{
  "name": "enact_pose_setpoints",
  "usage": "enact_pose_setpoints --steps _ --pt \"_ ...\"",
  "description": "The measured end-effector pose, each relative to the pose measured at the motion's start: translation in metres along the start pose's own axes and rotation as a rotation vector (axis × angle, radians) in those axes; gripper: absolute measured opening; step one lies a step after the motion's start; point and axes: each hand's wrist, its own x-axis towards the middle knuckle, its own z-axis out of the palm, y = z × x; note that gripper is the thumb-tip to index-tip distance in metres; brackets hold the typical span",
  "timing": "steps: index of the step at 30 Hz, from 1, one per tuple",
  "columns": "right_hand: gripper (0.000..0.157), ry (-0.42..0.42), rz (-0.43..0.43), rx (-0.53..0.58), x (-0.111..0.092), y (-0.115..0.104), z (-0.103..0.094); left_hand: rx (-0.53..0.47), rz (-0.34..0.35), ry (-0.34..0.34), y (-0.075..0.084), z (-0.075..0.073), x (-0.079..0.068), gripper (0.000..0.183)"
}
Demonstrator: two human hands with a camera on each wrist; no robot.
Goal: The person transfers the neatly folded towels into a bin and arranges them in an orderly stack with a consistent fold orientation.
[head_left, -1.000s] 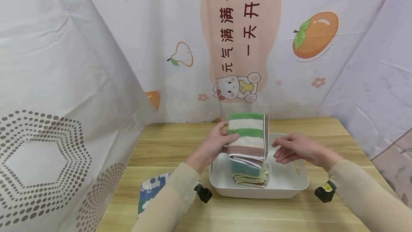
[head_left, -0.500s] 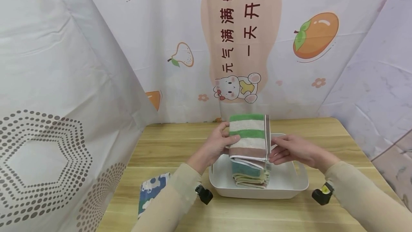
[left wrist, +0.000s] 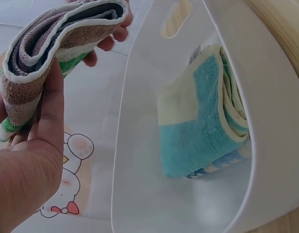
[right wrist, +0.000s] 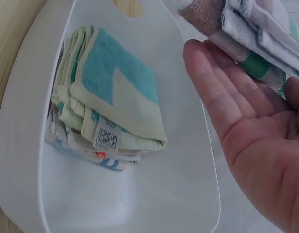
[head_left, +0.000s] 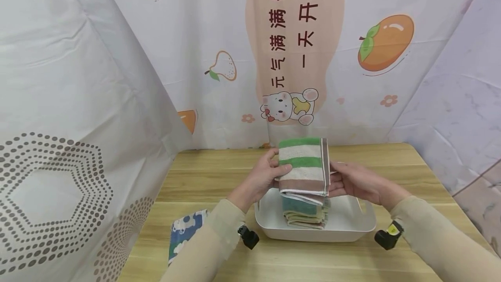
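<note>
Left fingers (head_left: 270,153) pinch towel (head_left: 301,162) | long axis seemingly away (stripes crosswise) | right fingers (right wrist: 211,80) straight

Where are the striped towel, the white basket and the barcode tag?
Striped towel (head_left: 300,162), head view: lower green stripe.
White basket (head_left: 313,235), head view: front wall.
Barcode tag (right wrist: 107,138), right wrist view: printed bars.

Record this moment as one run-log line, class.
Left hand: holds folded green-striped towel | right hand: at towel's right edge | teal-and-cream towel: in white tub | blue patterned cloth: on wood-grain table
</note>
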Motion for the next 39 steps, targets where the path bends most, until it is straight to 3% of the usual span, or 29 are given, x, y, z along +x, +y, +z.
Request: enact_pose_setpoints --steps 8,19,30,34,39 --pt "0.055 -0.004 -0.028 0.046 0.001 -0.004 0.0 0.006 0.0 0.005 -0.003 -0.002 0.0 0.049" --pt "0.076 0.045 -0.024 -0.084 0.001 -0.009 0.002 0.033 -0.015 -0.024 -0.006 -0.005 -0.001 0.053" --pt "0.074 0.189 0.028 -0.185 0.006 -0.01 0.014 0.087 -0.043 0.003 -0.006 -0.005 0.0 0.047" --pt "0.073 0.205 0.025 -0.188 0.008 -0.008 0.016 0.076 -0.045 0.009 -0.006 -0.005 0.001 0.053" --pt "0.072 0.212 0.03 -0.196 0.009 -0.007 0.017 0.084 -0.059 0.029 -0.008 -0.005 0.002 0.048"
